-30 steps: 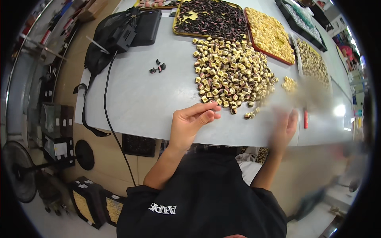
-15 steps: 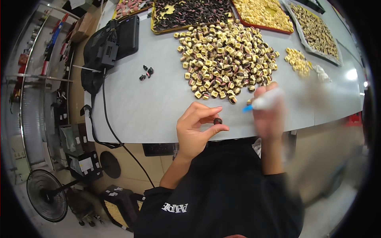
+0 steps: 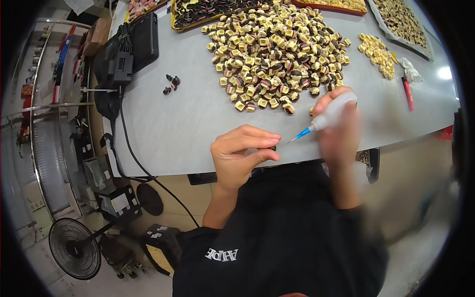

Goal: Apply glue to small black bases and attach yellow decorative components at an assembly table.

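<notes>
My left hand (image 3: 242,151) pinches a small dark piece (image 3: 273,148) between thumb and fingertips, just above the table's near edge. Most of that piece is hidden by the fingers. In my right hand (image 3: 340,126), partly smeared by motion, is a white squeeze bottle (image 3: 334,113) with a blue needle tip (image 3: 303,133). The thin needle points down and left at the dark piece, a short gap away from it. Beyond both hands lies a big heap of small cream, black and pink pieces (image 3: 277,54).
Several dark bits (image 3: 171,84) lie left on the grey table (image 3: 163,133). Right of the heap are loose cream pieces (image 3: 377,54), a crumpled white tissue (image 3: 410,70) and a red pen (image 3: 408,94). Filled trays (image 3: 200,22) line the back. A black cable (image 3: 129,133) crosses the left edge.
My right hand has brought the bottle's needle closer to the piece in my left hand. The view has shifted, so the heap sits higher, and the red pen now shows clearly.
</notes>
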{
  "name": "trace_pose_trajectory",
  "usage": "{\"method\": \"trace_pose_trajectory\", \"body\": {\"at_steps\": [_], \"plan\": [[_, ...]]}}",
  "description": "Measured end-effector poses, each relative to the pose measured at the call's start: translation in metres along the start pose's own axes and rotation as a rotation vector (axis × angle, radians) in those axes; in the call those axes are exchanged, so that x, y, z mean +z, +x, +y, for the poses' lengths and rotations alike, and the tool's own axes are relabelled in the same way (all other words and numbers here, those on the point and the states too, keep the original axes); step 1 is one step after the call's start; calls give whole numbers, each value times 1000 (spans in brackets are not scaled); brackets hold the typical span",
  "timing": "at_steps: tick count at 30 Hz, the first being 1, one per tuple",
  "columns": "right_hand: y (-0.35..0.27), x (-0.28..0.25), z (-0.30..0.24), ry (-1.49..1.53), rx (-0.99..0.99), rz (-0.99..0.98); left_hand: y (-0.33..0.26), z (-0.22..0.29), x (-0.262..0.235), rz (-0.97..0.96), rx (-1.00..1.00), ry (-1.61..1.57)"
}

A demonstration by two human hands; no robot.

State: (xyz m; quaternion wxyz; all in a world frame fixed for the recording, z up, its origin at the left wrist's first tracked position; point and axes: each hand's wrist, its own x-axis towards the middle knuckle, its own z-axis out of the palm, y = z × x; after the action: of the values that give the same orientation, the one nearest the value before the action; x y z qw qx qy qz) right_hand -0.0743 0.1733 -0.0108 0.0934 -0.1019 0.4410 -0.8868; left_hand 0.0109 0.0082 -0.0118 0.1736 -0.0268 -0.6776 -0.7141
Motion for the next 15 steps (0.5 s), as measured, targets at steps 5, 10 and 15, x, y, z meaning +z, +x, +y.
{"method": "trace_pose_trajectory", "body": {"at_steps": [5,10,15], "plan": [[2,-1,-1,34,20,73,-2,-4,-3,30,-16,-150],[2,1,-3,33,22,121,-2,-8,-6,135,15,-297],[2,0,-2,39,20,99,1,0,-1,186,-69,-377]]}}
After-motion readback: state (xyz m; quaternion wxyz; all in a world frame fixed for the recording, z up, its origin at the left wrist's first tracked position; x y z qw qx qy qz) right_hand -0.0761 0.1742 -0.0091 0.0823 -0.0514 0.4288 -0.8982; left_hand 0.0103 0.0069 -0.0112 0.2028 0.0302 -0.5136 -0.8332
